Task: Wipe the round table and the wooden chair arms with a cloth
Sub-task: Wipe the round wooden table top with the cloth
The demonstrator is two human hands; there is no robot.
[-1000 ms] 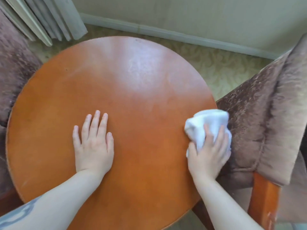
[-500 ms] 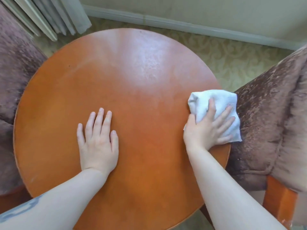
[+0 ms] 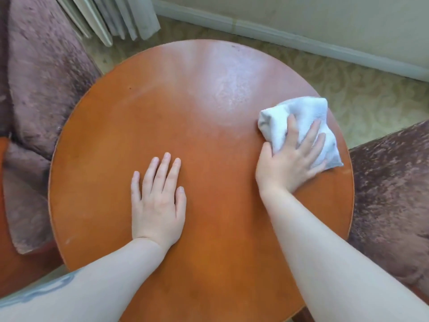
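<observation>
The round orange-brown wooden table [image 3: 185, 108] fills the middle of the head view. My right hand [image 3: 290, 159] presses a crumpled white cloth [image 3: 301, 117] flat against the table top near its right edge. My left hand [image 3: 157, 201] lies palm down on the table, fingers apart, holding nothing. A strip of orange wooden chair arm [image 3: 3, 159] shows at the far left edge; most of it is hidden.
Brown velvet armchairs stand close on both sides: one on the left [image 3: 41, 77], one on the right [image 3: 390, 194]. Pale curtain folds [image 3: 111, 17] hang at the back left. Patterned carpet [image 3: 371, 94] and a white baseboard [image 3: 301, 40] lie beyond the table.
My right hand slid the cloth from the table's right edge by the armchair forward along the right rim and onto the top. The left hand stayed flat in place.
</observation>
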